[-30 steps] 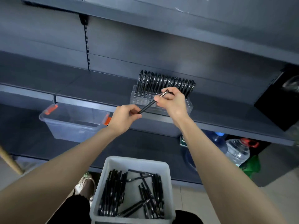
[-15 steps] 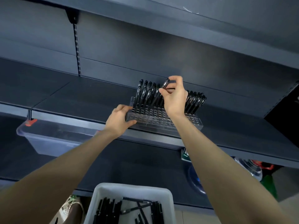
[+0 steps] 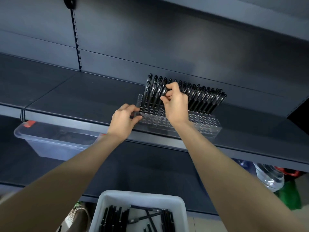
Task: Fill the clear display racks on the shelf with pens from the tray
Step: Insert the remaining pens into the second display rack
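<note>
pen point(image 3: 164, 91) now low in rack point(image 3: 207, 125), 4th in the left group's front row, leaning back like its neighbours. 0.5 s ago it was higher, tilted over the back row. Can't tell if the tip is fully in a hole. R hand point(image 3: 175, 104) still pinches its top btw thumb + index. L hand point(image 3: 124, 120) unchanged, fingers curled on rack's left front corner. Rack sits at shelf point(image 3: 66, 97) front edge, pens point(image 3: 205, 97) in the back rows. tray point(image 3: 142, 195) w/ loose pens point(image 3: 113, 218) at bottom of view. Clear bin point(image 3: 50, 143) lower left, water bottle point(image 3: 267, 178) lower right.
</note>
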`<action>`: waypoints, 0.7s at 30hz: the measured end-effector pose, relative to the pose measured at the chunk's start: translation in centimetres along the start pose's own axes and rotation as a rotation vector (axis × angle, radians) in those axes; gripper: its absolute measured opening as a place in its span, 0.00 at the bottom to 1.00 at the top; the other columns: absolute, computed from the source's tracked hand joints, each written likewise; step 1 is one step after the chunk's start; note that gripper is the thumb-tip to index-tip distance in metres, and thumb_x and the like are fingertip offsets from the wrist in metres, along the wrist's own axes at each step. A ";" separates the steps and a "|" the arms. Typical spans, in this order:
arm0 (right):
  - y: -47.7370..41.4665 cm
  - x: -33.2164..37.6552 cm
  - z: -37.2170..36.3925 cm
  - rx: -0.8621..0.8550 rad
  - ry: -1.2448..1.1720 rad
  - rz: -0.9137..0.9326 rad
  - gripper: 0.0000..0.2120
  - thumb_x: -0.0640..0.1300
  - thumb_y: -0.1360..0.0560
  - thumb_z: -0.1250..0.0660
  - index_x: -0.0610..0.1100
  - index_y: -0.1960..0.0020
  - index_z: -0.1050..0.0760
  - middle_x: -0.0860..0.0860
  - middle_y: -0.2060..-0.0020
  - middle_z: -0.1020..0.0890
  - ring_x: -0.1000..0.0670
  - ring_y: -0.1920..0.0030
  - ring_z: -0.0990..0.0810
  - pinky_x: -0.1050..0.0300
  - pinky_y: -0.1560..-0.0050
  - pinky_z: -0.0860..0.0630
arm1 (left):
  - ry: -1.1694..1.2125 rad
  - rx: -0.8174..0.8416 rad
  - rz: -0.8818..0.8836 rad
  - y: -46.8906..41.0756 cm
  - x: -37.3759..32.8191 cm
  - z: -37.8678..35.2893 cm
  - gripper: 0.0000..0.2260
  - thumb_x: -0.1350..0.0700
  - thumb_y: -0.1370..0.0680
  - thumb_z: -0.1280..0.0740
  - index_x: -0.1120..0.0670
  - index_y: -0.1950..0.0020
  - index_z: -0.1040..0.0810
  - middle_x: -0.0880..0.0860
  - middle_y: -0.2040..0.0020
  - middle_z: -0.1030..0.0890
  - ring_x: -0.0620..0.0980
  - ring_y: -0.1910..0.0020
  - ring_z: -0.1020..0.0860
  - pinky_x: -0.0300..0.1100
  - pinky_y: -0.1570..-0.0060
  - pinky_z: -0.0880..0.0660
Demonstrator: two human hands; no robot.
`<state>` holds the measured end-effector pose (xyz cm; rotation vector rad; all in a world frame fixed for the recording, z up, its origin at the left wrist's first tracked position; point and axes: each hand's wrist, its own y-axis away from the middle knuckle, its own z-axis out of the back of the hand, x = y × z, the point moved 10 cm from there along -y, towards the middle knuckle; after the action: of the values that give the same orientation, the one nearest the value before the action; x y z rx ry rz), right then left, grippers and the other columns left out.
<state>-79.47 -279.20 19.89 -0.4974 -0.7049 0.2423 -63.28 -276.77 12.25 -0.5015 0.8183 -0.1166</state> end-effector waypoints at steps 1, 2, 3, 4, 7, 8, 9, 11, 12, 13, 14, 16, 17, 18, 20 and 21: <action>0.1 0.0 -0.1 0.005 -0.002 -0.009 0.17 0.35 0.24 0.34 0.40 0.37 0.31 0.42 0.50 0.20 0.46 0.52 0.21 0.47 0.48 0.23 | -0.004 0.002 0.004 0.0 0.0 0.0 0.12 0.59 0.26 0.29 0.60 0.44 0.21 0.57 0.51 0.23 0.55 0.55 0.22 0.51 0.49 0.24; 0.1 0.0 -0.1 0.011 0.000 -0.016 0.17 0.35 0.24 0.34 0.40 0.37 0.31 0.41 0.50 0.20 0.46 0.52 0.21 0.47 0.47 0.23 | -0.009 0.005 0.010 0.0 0.0 0.0 0.11 0.59 0.26 0.29 0.60 0.44 0.21 0.57 0.51 0.23 0.55 0.55 0.22 0.51 0.49 0.24; 0.0 0.0 0.0 0.018 0.004 -0.023 0.17 0.35 0.24 0.34 0.40 0.37 0.31 0.41 0.50 0.20 0.46 0.52 0.21 0.47 0.47 0.23 | -0.012 0.009 0.019 -0.1 0.0 0.0 0.11 0.59 0.26 0.29 0.59 0.44 0.21 0.56 0.51 0.23 0.55 0.54 0.22 0.50 0.48 0.24; -0.1 0.1 0.0 0.027 0.009 -0.031 0.17 0.35 0.24 0.34 0.40 0.37 0.32 0.41 0.50 0.20 0.45 0.51 0.21 0.47 0.47 0.23 | -0.013 0.017 0.031 -0.1 0.1 0.0 0.11 0.59 0.26 0.29 0.59 0.45 0.21 0.56 0.51 0.23 0.54 0.54 0.22 0.50 0.48 0.25; -0.1 0.1 0.0 0.058 0.019 -0.065 0.19 0.36 0.24 0.33 0.43 0.36 0.32 0.43 0.51 0.19 0.45 0.51 0.20 0.47 0.46 0.22 | 0.002 0.063 0.075 -0.3 0.3 0.2 0.11 0.59 0.26 0.30 0.56 0.44 0.22 0.55 0.49 0.23 0.52 0.51 0.22 0.49 0.46 0.25; 0.1 0.1 0.1 0.066 0.018 -0.079 0.20 0.37 0.25 0.33 0.43 0.35 0.33 0.43 0.51 0.19 0.45 0.51 0.20 0.47 0.46 0.22 | 0.005 0.082 0.082 -0.2 0.3 0.3 0.12 0.59 0.26 0.30 0.55 0.43 0.22 0.54 0.48 0.23 0.51 0.50 0.22 0.50 0.46 0.25; 0.3 0.1 0.3 0.071 0.010 -0.094 0.22 0.37 0.25 0.32 0.44 0.34 0.34 0.44 0.50 0.20 0.45 0.51 0.20 0.47 0.47 0.22 | 0.005 0.099 0.087 0.0 0.2 0.5 0.14 0.58 0.26 0.30 0.54 0.41 0.23 0.54 0.46 0.23 0.51 0.48 0.22 0.50 0.45 0.25; 1.1 0.4 0.8 0.080 -0.001 -0.109 0.23 0.38 0.25 0.32 0.44 0.32 0.35 0.44 0.49 0.20 0.45 0.51 0.20 0.47 0.47 0.22 | 0.006 0.120 0.101 0.6 -0.1 1.3 0.16 0.57 0.26 0.30 0.53 0.39 0.24 0.53 0.44 0.24 0.51 0.45 0.24 0.50 0.44 0.25; 1.6 0.6 1.1 0.085 0.001 -0.112 0.24 0.38 0.25 0.32 0.44 0.32 0.35 0.43 0.48 0.20 0.45 0.50 0.20 0.46 0.47 0.22 | 0.008 0.122 0.109 1.1 -0.2 1.8 0.16 0.57 0.26 0.30 0.53 0.38 0.25 0.53 0.44 0.24 0.51 0.45 0.24 0.50 0.43 0.26; 2.3 0.8 1.4 0.090 0.007 -0.117 0.24 0.38 0.25 0.32 0.44 0.32 0.35 0.43 0.47 0.20 0.45 0.50 0.20 0.46 0.47 0.22 | 0.011 0.122 0.118 1.7 -0.2 2.4 0.16 0.57 0.26 0.30 0.53 0.39 0.24 0.53 0.44 0.24 0.52 0.44 0.24 0.50 0.43 0.26; 3.1 1.1 1.6 0.096 0.016 -0.121 0.24 0.38 0.25 0.32 0.44 0.32 0.35 0.43 0.46 0.20 0.45 0.49 0.20 0.45 0.47 0.22 | 0.015 0.124 0.127 2.4 -0.3 2.9 0.16 0.57 0.26 0.30 0.53 0.39 0.24 0.53 0.44 0.24 0.52 0.44 0.24 0.50 0.42 0.26; 5.1 1.4 1.9 0.119 0.038 -0.129 0.23 0.40 0.25 0.32 0.44 0.32 0.35 0.45 0.45 0.21 0.45 0.49 0.20 0.45 0.47 0.22 | 0.022 0.141 0.145 4.4 -0.5 3.6 0.16 0.56 0.25 0.31 0.54 0.38 0.25 0.54 0.43 0.24 0.51 0.43 0.25 0.48 0.42 0.27; 6.3 1.5 1.8 0.135 0.048 -0.134 0.22 0.41 0.24 0.32 0.45 0.33 0.35 0.46 0.44 0.21 0.46 0.48 0.20 0.46 0.48 0.23 | 0.021 0.151 0.155 5.6 -0.4 3.8 0.16 0.56 0.25 0.31 0.54 0.38 0.25 0.54 0.42 0.24 0.51 0.42 0.25 0.46 0.41 0.28; 7.7 1.5 1.5 0.155 0.053 -0.142 0.21 0.41 0.24 0.33 0.45 0.33 0.34 0.46 0.44 0.21 0.46 0.47 0.21 0.47 0.48 0.23 | 0.013 0.159 0.167 7.1 -0.1 4.0 0.16 0.56 0.25 0.31 0.55 0.38 0.25 0.54 0.42 0.24 0.51 0.42 0.25 0.45 0.41 0.29; 11.0 1.1 0.5 0.208 0.056 -0.163 0.20 0.43 0.24 0.33 0.46 0.34 0.33 0.48 0.42 0.21 0.46 0.45 0.21 0.51 0.49 0.25 | -0.021 0.181 0.191 10.4 0.9 4.0 0.17 0.56 0.25 0.31 0.55 0.37 0.25 0.55 0.42 0.23 0.53 0.43 0.25 0.45 0.40 0.30; 12.8 0.7 -0.4 0.239 0.058 -0.175 0.20 0.43 0.24 0.33 0.46 0.34 0.33 0.48 0.42 0.21 0.46 0.44 0.22 0.53 0.50 0.26 | -0.031 0.198 0.209 12.2 1.7 3.8 0.17 0.55 0.25 0.31 0.55 0.37 0.26 0.55 0.41 0.23 0.53 0.41 0.25 0.46 0.38 0.31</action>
<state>-79.29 -268.08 13.50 -0.2121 -0.6490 0.1445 -60.46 -265.12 7.58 -0.2293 0.8140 0.0035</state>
